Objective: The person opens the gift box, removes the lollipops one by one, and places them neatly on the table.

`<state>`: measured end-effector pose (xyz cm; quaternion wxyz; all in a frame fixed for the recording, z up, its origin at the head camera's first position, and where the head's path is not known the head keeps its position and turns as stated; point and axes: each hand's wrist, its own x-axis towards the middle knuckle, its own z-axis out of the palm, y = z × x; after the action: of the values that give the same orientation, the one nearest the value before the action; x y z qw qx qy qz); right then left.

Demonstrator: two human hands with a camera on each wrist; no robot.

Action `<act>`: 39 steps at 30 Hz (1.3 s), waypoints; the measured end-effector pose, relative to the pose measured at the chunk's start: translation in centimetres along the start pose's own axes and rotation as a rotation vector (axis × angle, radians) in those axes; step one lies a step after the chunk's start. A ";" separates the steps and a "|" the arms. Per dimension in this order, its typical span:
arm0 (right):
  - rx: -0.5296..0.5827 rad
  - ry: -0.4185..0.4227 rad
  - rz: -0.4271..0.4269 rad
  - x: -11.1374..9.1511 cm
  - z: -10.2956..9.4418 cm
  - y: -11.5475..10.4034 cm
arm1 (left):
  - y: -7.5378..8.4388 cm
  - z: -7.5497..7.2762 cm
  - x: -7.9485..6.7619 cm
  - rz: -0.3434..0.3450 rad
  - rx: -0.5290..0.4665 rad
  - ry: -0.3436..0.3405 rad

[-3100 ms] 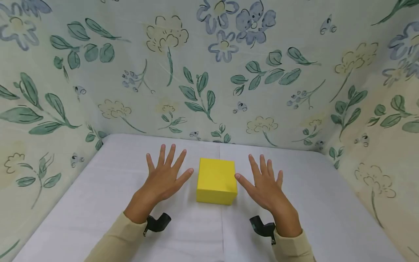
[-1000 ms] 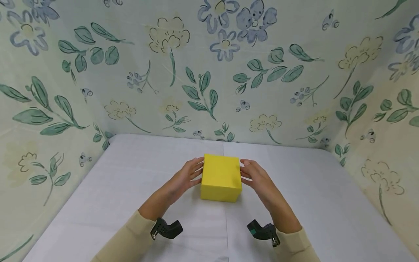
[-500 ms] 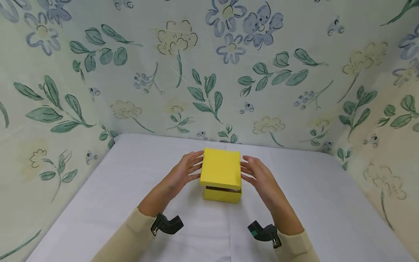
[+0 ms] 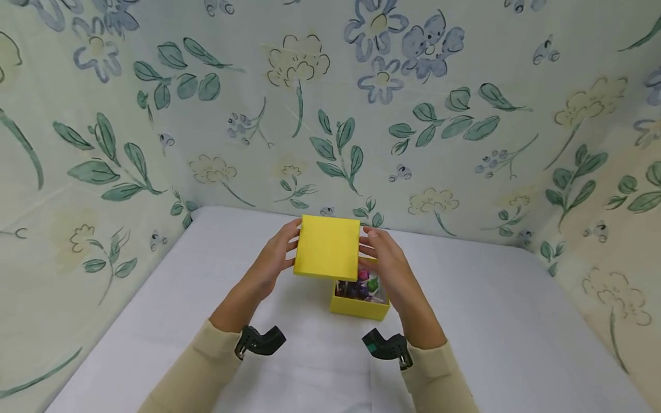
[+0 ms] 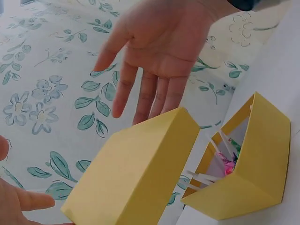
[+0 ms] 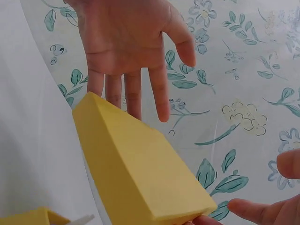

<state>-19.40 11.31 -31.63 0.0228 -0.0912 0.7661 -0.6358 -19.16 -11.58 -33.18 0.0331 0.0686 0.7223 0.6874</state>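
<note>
A yellow square box lid [image 4: 327, 246] is raised and tilted between both hands. Straight fingers of the left hand [image 4: 268, 261] press its left side, and the right hand [image 4: 392, 258] presses the opposite side with extended fingers. Both thumbs stand away from the lid in the wrist views. Below and to the right sits the yellow box [image 4: 360, 310], uncovered, partly hidden by the lid and right hand. Inside it are several lollipops [image 4: 364, 285] in pink, green and dark purple wrappers; white sticks [image 5: 206, 178] poke up in the left wrist view.
A white cloth [image 4: 310, 367] covers the table. Floral fabric [image 4: 330, 103] hangs behind and at both sides. Each wrist carries a black camera mount [image 4: 260, 341] at the cuff of a beige sleeve [image 4: 186, 367].
The hands went from spread above the table to the closed box's sides, then lifted the lid off. The lid has moved up and left, uncovering the lollipops.
</note>
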 end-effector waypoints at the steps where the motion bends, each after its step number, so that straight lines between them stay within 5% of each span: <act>1: 0.011 -0.001 -0.006 0.1 0.3 -0.1 | 0.1 -0.2 -0.1 0.009 0.026 0.015; 10: 0.031 0.036 0.024 0.6 3.3 -0.2 | 0.2 -0.6 -1.1 0.076 0.372 0.224; 16: 0.033 0.034 0.039 0.7 5.1 -0.2 | -0.1 -0.8 -1.9 0.147 0.504 0.349; 27: 0.048 -0.023 -0.020 0.8 6.7 0.8 | -0.5 -1.9 -2.9 0.169 0.577 0.458; 39: -0.010 0.004 -0.002 0.9 8.0 2.0 | -2.1 -3.7 -2.7 0.165 0.599 0.476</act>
<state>-19.26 3.73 -35.08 0.0204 -0.0907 0.7691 -0.6323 -17.08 -15.73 -35.16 -0.2120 -0.0282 0.8706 0.4431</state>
